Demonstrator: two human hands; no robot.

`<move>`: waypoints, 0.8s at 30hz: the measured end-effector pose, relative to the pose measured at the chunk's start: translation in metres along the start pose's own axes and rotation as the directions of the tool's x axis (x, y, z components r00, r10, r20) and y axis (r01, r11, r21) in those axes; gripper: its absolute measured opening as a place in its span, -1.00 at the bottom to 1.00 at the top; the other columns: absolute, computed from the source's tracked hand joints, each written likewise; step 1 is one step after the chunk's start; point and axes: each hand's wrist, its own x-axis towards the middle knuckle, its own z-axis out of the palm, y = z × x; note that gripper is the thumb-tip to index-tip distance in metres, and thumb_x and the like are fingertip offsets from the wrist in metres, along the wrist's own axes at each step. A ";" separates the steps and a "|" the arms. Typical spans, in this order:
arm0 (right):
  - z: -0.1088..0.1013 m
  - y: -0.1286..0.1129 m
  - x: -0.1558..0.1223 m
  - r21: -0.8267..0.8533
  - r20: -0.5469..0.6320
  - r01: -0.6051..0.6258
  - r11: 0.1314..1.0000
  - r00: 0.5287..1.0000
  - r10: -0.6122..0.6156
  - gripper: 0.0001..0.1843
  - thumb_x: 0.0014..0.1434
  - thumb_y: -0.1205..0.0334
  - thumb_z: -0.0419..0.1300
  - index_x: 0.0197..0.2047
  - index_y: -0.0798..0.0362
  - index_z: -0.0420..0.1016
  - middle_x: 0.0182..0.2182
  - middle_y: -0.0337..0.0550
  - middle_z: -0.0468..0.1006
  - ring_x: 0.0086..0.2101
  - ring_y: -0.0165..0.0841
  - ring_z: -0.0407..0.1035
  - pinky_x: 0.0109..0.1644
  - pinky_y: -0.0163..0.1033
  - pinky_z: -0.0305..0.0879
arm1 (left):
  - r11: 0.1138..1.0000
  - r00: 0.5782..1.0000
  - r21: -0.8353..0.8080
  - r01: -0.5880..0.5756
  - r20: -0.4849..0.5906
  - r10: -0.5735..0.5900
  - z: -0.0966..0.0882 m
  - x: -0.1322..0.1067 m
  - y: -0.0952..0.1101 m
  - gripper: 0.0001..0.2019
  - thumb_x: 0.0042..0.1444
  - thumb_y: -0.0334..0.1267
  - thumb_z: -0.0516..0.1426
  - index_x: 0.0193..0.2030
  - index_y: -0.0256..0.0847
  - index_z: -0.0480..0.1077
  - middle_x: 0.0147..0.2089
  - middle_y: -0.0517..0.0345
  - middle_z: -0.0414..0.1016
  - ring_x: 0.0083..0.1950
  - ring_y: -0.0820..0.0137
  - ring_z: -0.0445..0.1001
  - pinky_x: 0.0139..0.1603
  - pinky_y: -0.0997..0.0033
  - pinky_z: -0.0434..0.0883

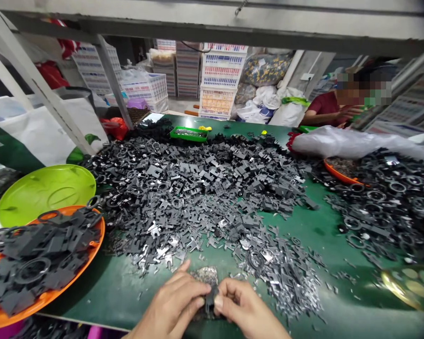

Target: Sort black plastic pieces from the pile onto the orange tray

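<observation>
Near the table's front edge, my left hand and my right hand meet over a small dark grey plastic part. Thumb and forefinger of the left hand pinch it from one side. The right hand's fingertips close on its other side; any smaller piece between them is hidden. Beneath lies a speckled, worn-looking patch or pad, partly covered by the hands. Just beyond spreads a big heap of dark grey plastic parts. Small shiny pieces lie in a pile right of my right hand.
An orange tray heaped with dark parts and rings stands at left, beside a lime-green lid. A green tray sits at the back. More rings and parts cover the right side. Across the table sits another person.
</observation>
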 end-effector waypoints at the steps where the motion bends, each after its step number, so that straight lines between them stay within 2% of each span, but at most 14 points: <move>1: 0.001 0.004 -0.001 -0.020 -0.023 0.005 1.000 1.000 -0.006 -0.59 0.10 -0.12 0.12 -0.50 0.07 0.34 -0.60 -0.30 0.33 -0.52 -0.43 0.17 -0.44 -0.37 0.07 | 1.000 1.000 0.019 0.004 0.004 -0.004 0.001 -0.003 -0.001 -0.71 0.21 -0.42 0.04 0.04 -0.07 0.24 -0.24 0.21 0.54 -0.22 0.47 0.52 0.31 0.15 0.15; 4: 0.002 0.014 -0.004 -0.100 -0.081 -0.002 0.995 0.997 -0.006 -0.63 0.11 -0.05 0.13 -0.50 0.09 0.36 -0.61 -0.31 0.32 -0.52 -0.44 0.16 -0.43 -0.37 0.04 | 0.992 0.997 0.105 0.067 -0.030 -0.064 0.010 -0.015 -0.006 -0.64 0.19 -0.34 0.09 0.12 -0.06 0.17 -0.20 0.19 0.55 -0.16 0.41 0.53 0.27 0.18 0.23; 8: -0.005 0.018 -0.004 -0.157 -0.100 -0.045 0.987 0.995 0.029 -0.67 0.08 0.01 0.16 -0.52 0.09 0.38 -0.63 -0.31 0.34 -0.54 -0.43 0.18 -0.45 -0.38 0.05 | 0.963 0.988 0.239 0.128 -0.117 -0.103 0.031 -0.030 -0.013 -0.45 0.07 -0.12 0.18 0.19 -0.12 0.16 0.00 -0.01 0.48 0.01 0.19 0.47 0.19 0.01 0.30; 10: -0.007 0.018 -0.004 -0.207 -0.129 -0.063 0.976 0.991 0.037 -0.71 0.08 0.05 0.16 -0.51 0.08 0.39 -0.64 -0.32 0.33 -0.55 -0.44 0.17 -0.46 -0.38 0.04 | 0.944 0.973 0.268 0.190 -0.180 -0.145 0.042 -0.036 -0.015 -0.43 0.05 -0.07 0.19 0.19 -0.13 0.17 0.03 -0.07 0.45 0.04 0.12 0.43 0.17 -0.04 0.29; 13: -0.007 0.018 -0.002 -0.245 -0.151 -0.072 0.967 0.988 0.035 -0.73 0.10 0.07 0.15 -0.50 0.07 0.39 -0.64 -0.34 0.30 -0.56 -0.44 0.15 -0.47 -0.37 0.02 | 0.916 0.947 0.291 0.277 -0.244 -0.209 0.045 -0.037 -0.015 -0.49 0.08 -0.19 0.14 0.18 -0.13 0.17 0.07 -0.09 0.41 0.09 0.11 0.38 0.19 -0.07 0.22; 16: -0.004 0.018 0.001 -0.192 -0.162 -0.070 0.979 0.986 0.039 -0.70 0.09 0.04 0.14 -0.53 0.07 0.33 -0.65 -0.35 0.24 -0.56 -0.44 0.12 -0.48 -0.37 0.00 | 0.911 0.970 0.349 0.219 -0.179 -0.165 0.036 -0.031 -0.013 -0.45 0.08 -0.33 0.07 0.24 -0.15 0.08 0.16 -0.10 0.35 0.18 0.12 0.30 0.24 -0.10 0.11; 19: -0.002 0.020 0.001 -0.172 -0.188 -0.066 0.983 0.982 0.033 -0.69 0.10 0.03 0.11 -0.54 0.05 0.28 -0.64 -0.36 0.19 -0.55 -0.44 0.10 -0.48 -0.37 -0.01 | 0.915 0.985 0.367 0.166 -0.101 -0.138 0.029 -0.026 -0.012 -0.45 0.12 -0.39 0.05 0.27 -0.14 0.05 0.10 0.00 0.43 0.15 0.19 0.33 0.28 -0.06 0.04; 24: -0.001 0.019 0.000 -0.340 -0.202 -0.097 0.935 0.979 0.028 -0.74 0.14 0.10 0.07 -0.51 0.05 0.32 -0.63 -0.33 0.29 -0.55 -0.42 0.17 -0.46 -0.36 0.00 | 0.935 0.968 0.275 0.223 -0.179 -0.178 0.039 -0.027 -0.014 -0.51 0.14 -0.37 0.05 0.22 -0.11 0.14 0.01 0.04 0.46 0.04 0.22 0.38 0.28 -0.01 0.05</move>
